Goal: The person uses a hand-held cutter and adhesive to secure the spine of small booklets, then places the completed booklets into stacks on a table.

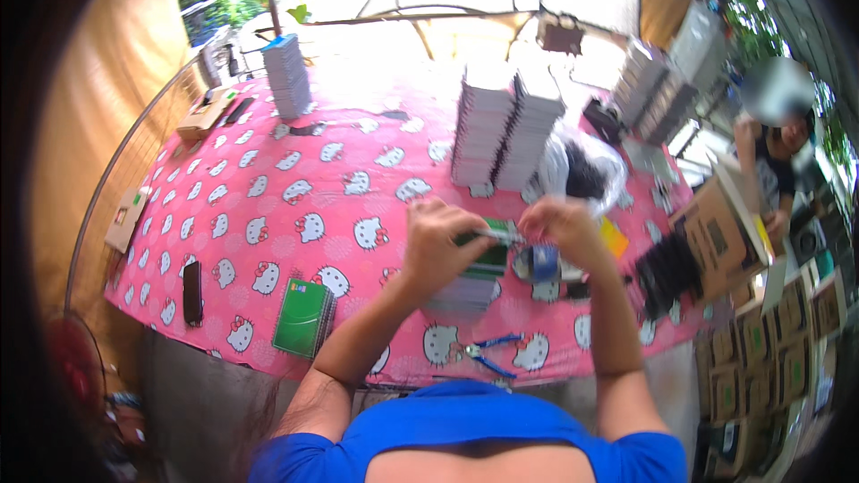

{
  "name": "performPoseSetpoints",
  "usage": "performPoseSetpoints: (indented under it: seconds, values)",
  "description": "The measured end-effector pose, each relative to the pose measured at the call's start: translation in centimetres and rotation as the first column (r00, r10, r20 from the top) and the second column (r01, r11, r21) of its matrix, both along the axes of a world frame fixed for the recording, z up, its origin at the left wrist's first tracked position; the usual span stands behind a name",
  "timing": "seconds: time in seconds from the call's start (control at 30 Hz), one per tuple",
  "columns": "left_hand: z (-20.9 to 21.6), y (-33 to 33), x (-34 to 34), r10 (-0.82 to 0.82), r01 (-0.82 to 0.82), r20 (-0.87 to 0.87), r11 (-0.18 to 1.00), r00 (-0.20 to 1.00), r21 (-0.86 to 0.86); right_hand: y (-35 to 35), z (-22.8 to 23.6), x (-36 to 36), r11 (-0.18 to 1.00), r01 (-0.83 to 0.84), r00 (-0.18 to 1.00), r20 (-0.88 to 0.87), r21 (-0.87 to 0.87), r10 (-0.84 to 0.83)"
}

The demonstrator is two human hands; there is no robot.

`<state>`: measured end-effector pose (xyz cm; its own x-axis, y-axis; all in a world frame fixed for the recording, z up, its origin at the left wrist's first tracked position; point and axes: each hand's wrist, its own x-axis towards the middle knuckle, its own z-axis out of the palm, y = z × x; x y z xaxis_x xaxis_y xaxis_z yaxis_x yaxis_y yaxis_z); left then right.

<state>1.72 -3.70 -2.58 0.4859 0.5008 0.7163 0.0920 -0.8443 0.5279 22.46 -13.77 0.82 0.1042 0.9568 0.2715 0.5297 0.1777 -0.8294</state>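
My left hand [441, 246] is closed on a thin dark-green notebook [501, 235], held nearly edge-on above the table. At its right end my right hand [565, 228] has its fingers pinched together; what sits between them is too small to make out. Below both hands stands a stack of notebooks [461, 295], its top cover green and its page edges pale. Closer to me lies a pair of blue-handled pliers [488, 353], jaws toward the left. To the left, a green spiral notebook [302, 316] lies on the pink patterned tablecloth [344, 228].
Tall stacks of spiral-bound notebooks [506, 134] rise beyond my hands, beside a clear plastic bag [586, 170] with dark contents. Black coils [664, 273] spill from a cardboard box [720, 233] at right, where another person [774, 165] is. A phone [192, 293] lies at left.
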Motion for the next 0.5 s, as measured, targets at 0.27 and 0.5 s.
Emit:
performPoseSetpoints:
  seconds: [0.27,0.5]
  values:
    - [1.7,1.2,1.0,-0.011,0.005,-0.102,0.998,0.995,-0.056,-5.3,-17.3,10.7,0.902,0.362,0.732,0.671,-0.235,-0.118]
    - [2.3,0.3,1.0,0.027,-0.045,-0.185,0.994,0.982,-0.095,-0.8,-11.0,9.3,0.831,0.552,0.787,0.37,-0.066,-0.494]
